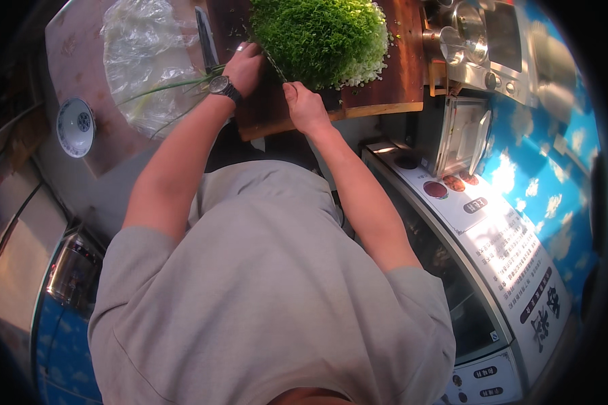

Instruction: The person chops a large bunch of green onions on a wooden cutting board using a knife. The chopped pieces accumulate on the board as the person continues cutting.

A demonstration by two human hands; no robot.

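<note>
My left hand (pixel 244 68), with a ring and a wristwatch, is curled over long green scallions (pixel 175 85) at the left side of a dark wooden cutting board (pixel 380 101). The stalks trail left from under my wrist; their ends beneath my fingers are hidden. In my right hand (pixel 306 107) is a knife (pixel 274 66), seen nearly edge-on and flecked with green bits. Its blade runs close beside my left fingertips. Right behind the blade rises a large heap of chopped scallions (pixel 324 40), green on top and white at the lower right.
Crumpled clear plastic (pixel 147 55) covers part of the pale table at left, near a patterned white bowl (pixel 76 127). A dark long blade (pixel 206 38) lies at the board's left edge. Metal pots (pixel 468 30) stand at upper right. A counter (pixel 506 253) bearing writing runs along my right.
</note>
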